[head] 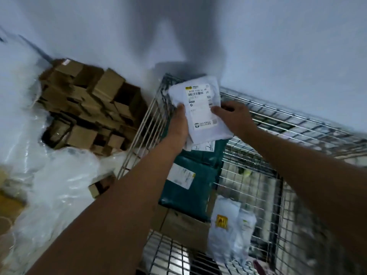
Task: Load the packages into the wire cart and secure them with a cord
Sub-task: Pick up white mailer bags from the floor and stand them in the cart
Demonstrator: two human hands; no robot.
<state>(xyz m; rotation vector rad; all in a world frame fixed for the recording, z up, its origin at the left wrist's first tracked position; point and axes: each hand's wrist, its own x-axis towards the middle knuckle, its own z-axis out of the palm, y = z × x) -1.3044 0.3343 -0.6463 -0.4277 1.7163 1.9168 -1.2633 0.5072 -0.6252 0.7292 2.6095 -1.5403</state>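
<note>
I hold a white mailer package [200,108] with a printed shipping label over the far left corner of the wire cart [282,124]. My left hand [179,122] grips its left edge and my right hand [232,114] grips its right edge. Below it in the cart lies a dark teal package [190,193] with a white label, resting partly on a brown cardboard box [184,229]. A grey-white plastic mailer [228,229] with a yellow mark lies at the cart's near side. No cord is visible.
A heap of small brown cardboard boxes [89,108] sits on the floor left of the cart. Crumpled clear plastic wrap [49,185] spreads over the near left. A pale wall [258,36] rises behind the cart.
</note>
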